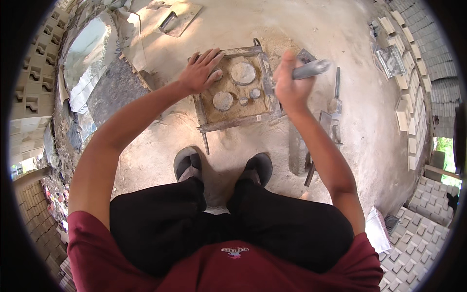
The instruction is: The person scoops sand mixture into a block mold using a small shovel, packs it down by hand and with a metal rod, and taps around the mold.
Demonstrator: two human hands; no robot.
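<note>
On the ground ahead of me lies a square, dark-edged mould frame (233,125), filled with tan sand (232,115). Two large pale round discs, one far (243,73) and one nearer (223,101), sit in the sand. A small grey round piece (254,93) and a smaller one (243,101) lie beside them. My left hand (200,74) rests with spread fingers over the frame's far left corner, its thumb toward a partly hidden round piece. Above the right side of the frame, my right hand (293,86) is wrapped round a grey bar-like tool (312,69), blurred at its end.
Long metal tools (335,109) lie right of the frame, next to a flat grey plate (297,151). A board with a handle (179,20) lies at the far left. Stacked pale blocks (416,117) line the right side. An open white sack (89,53) stands at left.
</note>
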